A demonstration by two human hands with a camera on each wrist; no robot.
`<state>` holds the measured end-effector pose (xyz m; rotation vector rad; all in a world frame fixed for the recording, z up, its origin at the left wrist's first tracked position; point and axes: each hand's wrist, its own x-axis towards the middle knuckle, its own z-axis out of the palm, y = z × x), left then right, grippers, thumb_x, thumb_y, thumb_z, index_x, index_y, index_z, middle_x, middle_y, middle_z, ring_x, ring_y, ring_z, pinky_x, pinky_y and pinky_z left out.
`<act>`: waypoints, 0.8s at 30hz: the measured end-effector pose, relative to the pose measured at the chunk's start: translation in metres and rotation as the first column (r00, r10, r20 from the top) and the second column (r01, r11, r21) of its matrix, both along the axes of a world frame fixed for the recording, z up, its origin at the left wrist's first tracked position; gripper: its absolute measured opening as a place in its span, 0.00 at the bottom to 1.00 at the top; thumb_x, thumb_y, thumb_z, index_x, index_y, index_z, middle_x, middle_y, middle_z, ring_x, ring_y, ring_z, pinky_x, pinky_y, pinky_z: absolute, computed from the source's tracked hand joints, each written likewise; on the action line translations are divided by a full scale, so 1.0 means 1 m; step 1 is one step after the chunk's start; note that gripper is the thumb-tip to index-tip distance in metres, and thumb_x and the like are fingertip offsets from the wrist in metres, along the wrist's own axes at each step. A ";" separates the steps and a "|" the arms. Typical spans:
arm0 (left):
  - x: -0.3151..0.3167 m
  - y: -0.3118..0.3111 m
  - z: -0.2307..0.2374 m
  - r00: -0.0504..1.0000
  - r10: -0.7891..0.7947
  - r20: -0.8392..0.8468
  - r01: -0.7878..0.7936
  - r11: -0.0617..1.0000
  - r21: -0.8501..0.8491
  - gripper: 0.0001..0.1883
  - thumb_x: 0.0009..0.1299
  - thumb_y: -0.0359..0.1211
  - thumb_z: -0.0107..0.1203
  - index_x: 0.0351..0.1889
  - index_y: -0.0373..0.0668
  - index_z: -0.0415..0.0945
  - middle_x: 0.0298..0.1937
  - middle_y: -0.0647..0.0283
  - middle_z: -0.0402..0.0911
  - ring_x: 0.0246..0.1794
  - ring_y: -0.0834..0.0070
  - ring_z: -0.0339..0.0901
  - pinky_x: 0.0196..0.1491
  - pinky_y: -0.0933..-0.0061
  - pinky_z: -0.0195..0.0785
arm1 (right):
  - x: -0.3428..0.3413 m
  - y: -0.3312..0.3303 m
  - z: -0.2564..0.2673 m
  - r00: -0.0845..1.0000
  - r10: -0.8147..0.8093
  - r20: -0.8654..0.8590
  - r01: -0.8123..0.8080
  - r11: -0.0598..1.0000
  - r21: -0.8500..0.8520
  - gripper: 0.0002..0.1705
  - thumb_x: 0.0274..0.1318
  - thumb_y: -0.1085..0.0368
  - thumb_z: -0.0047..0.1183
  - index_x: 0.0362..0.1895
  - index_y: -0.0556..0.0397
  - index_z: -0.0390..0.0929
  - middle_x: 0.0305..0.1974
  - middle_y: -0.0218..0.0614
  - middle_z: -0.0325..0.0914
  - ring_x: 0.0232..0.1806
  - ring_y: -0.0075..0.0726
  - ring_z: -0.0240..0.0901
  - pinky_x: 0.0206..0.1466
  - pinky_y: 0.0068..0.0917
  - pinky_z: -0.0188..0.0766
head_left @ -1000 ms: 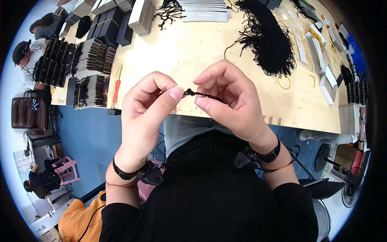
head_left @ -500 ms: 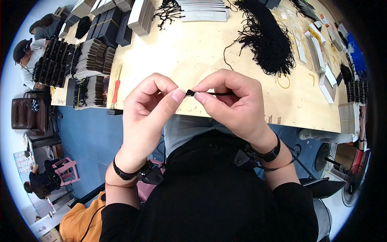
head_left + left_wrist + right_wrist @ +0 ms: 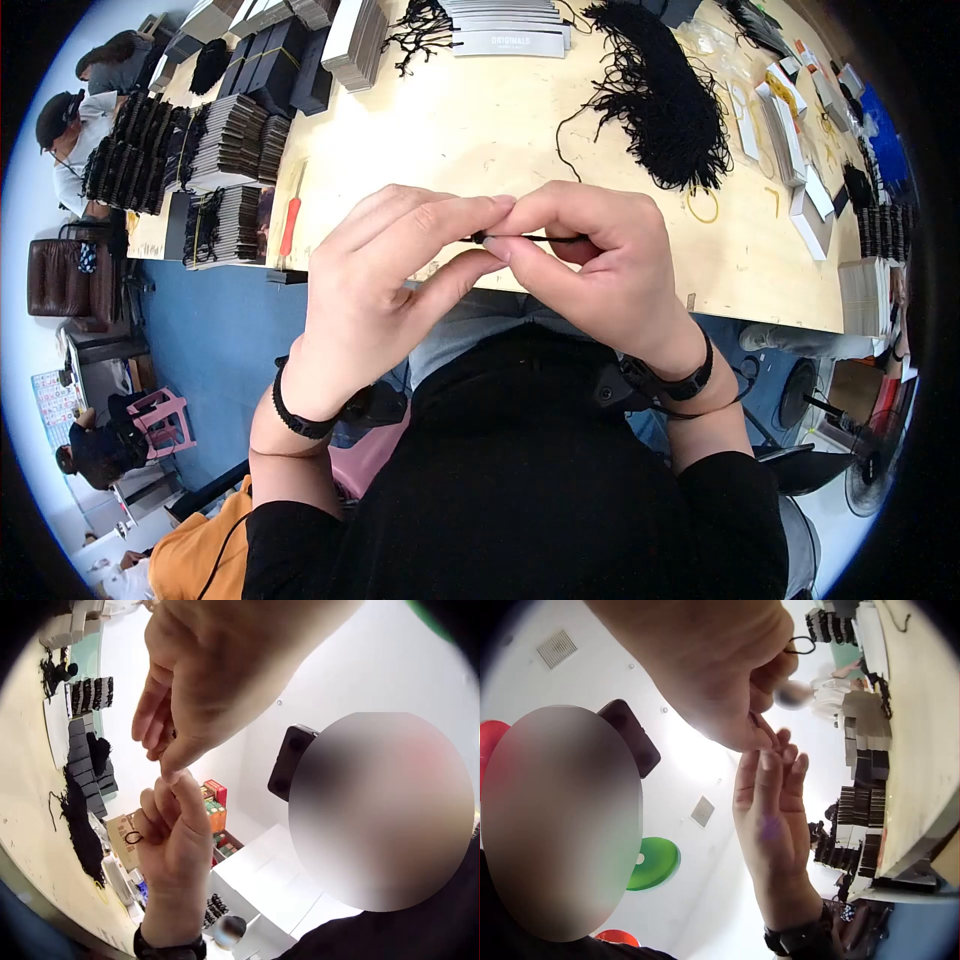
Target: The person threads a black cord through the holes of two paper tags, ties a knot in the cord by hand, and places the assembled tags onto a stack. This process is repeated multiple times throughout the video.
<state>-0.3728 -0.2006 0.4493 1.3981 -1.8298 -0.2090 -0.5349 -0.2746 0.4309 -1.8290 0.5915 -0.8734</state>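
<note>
Black cord (image 3: 555, 239) stretches above the worktop (image 3: 480, 140) near its front edge, pinched by our right hand (image 3: 615, 250). Our left hand (image 3: 375, 265) meets those fingertips, though we cannot tell whether it grips the cord. A black string bundle (image 3: 672, 110) lies beyond.

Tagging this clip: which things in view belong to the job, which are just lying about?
Job:
- black cord, pinched in the fingers
- black strand bundle, probably related
- "ORIGINALS" cards, possibly

Lying about, apparently:
- red-handled tool
- yellow loop
- pink stool
- fan
</note>
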 end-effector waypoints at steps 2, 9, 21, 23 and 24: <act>-0.003 -0.001 0.002 0.998 0.004 0.063 -0.001 0.999 -0.048 0.11 0.47 0.24 0.64 0.30 0.36 0.77 0.27 0.61 0.79 0.27 0.72 0.75 0.31 0.78 0.66 | -0.003 -0.002 0.001 0.999 0.034 -0.020 -0.033 0.998 0.046 0.03 0.45 0.68 0.55 0.26 0.54 0.78 0.13 0.28 0.69 0.12 0.16 0.58 0.16 0.16 0.52; 0.006 0.008 -0.002 0.993 -0.041 -0.111 0.040 0.999 -0.006 0.08 0.50 0.23 0.62 0.27 0.40 0.77 0.23 0.65 0.78 0.24 0.75 0.74 0.29 0.81 0.65 | -0.018 0.003 0.018 0.990 0.121 -0.077 -0.114 0.989 0.089 0.03 0.48 0.69 0.54 0.28 0.56 0.77 0.15 0.30 0.70 0.14 0.16 0.60 0.17 0.16 0.55; 0.011 0.021 -0.010 0.916 0.063 -0.397 0.047 0.965 0.259 0.10 0.54 0.23 0.61 0.34 0.35 0.75 0.33 0.63 0.77 0.33 0.80 0.72 0.37 0.82 0.65 | 0.006 0.008 0.000 0.997 0.078 -0.023 -0.078 0.997 0.009 0.03 0.46 0.70 0.56 0.28 0.55 0.78 0.20 0.33 0.76 0.19 0.18 0.70 0.21 0.15 0.64; 0.018 0.022 -0.009 0.956 0.039 -0.290 0.020 0.980 0.198 0.08 0.53 0.23 0.60 0.31 0.36 0.75 0.30 0.63 0.77 0.31 0.79 0.73 0.36 0.81 0.65 | 0.009 0.009 0.000 0.996 0.076 -0.046 -0.076 0.997 -0.013 0.03 0.46 0.70 0.56 0.28 0.54 0.78 0.19 0.33 0.75 0.18 0.22 0.70 0.21 0.17 0.64; 0.020 0.023 -0.009 0.985 0.020 -0.174 0.004 0.990 0.137 0.06 0.53 0.23 0.60 0.29 0.37 0.75 0.28 0.63 0.77 0.29 0.78 0.73 0.34 0.80 0.64 | 0.011 0.010 0.000 0.996 0.067 -0.065 -0.069 0.997 -0.033 0.02 0.45 0.70 0.56 0.27 0.52 0.78 0.19 0.33 0.74 0.17 0.25 0.70 0.20 0.18 0.64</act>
